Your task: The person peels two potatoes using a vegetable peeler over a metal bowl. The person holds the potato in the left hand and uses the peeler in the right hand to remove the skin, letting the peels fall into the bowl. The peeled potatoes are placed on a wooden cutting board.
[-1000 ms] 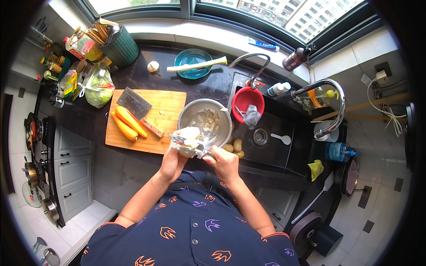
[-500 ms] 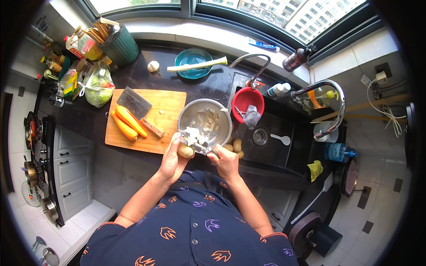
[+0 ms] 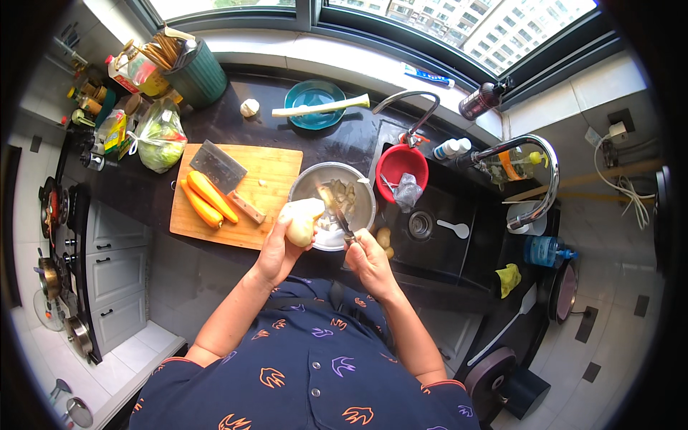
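1. Left hand point(image 3: 274, 251): fingers and thumb wrapped around a pale peeled potato point(image 3: 302, 225), gripping it from the left and below.
2. Peeled potato: held up over the near left rim of the metal bowl point(image 3: 366, 213), in front of the person's torso.
3. Right hand point(image 3: 370, 259): closed around the handle of a slim bladed tool point(image 3: 348, 231); blade tilted up and away over the bowl, apart from the potato. Blurred; knife or peeler cannot be told.
4. Metal bowl: round, grey, beside the board's right edge; peelings point(image 3: 344, 195) inside.
5. Cutting board point(image 3: 278, 170): wooden, left of the bowl; bears a cleaver point(image 3: 219, 167) with wooden handle, and orange carrots point(image 3: 213, 195).
6. Further potatoes point(image 3: 384, 236): unpeeled, clustered just right of the bowl, near the right hand.
7. Teal plate point(image 3: 314, 91): beyond the bowl; a long pale green stalk point(image 3: 322, 108) laid across it.
8. Garlic bulb point(image 3: 249, 107): white, on the counter left of the plate.
9. Red basin point(image 3: 416, 154): at the sink's far left, crumpled clear plastic point(image 3: 408, 192) at its near edge.
10. White spoon point(image 3: 453, 228): in the dark sink point(image 3: 437, 261), right of the drain.
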Available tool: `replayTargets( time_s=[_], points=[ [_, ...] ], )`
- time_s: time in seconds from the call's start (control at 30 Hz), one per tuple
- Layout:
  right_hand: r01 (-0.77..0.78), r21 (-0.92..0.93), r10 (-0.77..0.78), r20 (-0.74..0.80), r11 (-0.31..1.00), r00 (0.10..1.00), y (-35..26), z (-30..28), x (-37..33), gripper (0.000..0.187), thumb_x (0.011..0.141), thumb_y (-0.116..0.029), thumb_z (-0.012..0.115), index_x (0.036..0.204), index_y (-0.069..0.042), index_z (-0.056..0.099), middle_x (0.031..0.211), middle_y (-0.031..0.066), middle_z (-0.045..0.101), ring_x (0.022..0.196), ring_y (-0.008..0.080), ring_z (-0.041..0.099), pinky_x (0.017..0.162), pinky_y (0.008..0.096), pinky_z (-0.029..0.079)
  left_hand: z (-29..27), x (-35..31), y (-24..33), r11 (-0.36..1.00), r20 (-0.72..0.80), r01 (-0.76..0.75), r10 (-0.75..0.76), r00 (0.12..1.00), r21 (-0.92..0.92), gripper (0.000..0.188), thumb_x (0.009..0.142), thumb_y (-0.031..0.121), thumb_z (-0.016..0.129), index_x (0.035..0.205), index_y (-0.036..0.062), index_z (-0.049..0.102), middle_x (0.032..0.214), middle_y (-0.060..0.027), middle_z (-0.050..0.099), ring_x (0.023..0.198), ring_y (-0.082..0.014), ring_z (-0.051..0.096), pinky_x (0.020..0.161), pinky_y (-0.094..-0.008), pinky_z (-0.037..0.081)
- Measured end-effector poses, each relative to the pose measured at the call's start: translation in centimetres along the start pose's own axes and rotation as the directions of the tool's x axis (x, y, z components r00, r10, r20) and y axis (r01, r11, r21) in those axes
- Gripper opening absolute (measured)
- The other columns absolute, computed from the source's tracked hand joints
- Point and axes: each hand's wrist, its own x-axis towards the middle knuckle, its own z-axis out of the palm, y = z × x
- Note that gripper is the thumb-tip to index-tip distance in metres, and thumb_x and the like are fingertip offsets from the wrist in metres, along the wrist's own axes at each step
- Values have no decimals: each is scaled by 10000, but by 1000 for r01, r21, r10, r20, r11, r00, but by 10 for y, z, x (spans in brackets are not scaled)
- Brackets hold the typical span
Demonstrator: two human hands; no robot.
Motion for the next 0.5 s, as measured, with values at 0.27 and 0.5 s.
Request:
replayTargets(
  time_s=[0.27,0.5],
  points=[
    [89,-414,-140,-95,906,986,-14,-4,0,299,1034,-294,531,923,-29,611,707,57,543,640,139,509,630,286,438,0,5,9,998,46,-31,28,999,59,466,997,464,515,1291,103,518,1089,-56,621,949,-130,599,766,-258,510],
    [95,-447,-144,-77,889,987,-12,-5,-2,296,1028,-293,538,926,-24,609,703,75,548,632,174,534,633,300,452,1,5,9,999,70,-3,0,998,51,417,1010,456,495,1228,103,537,1045,-55,623,891,-131,586,724,-261,501]
  ],
)
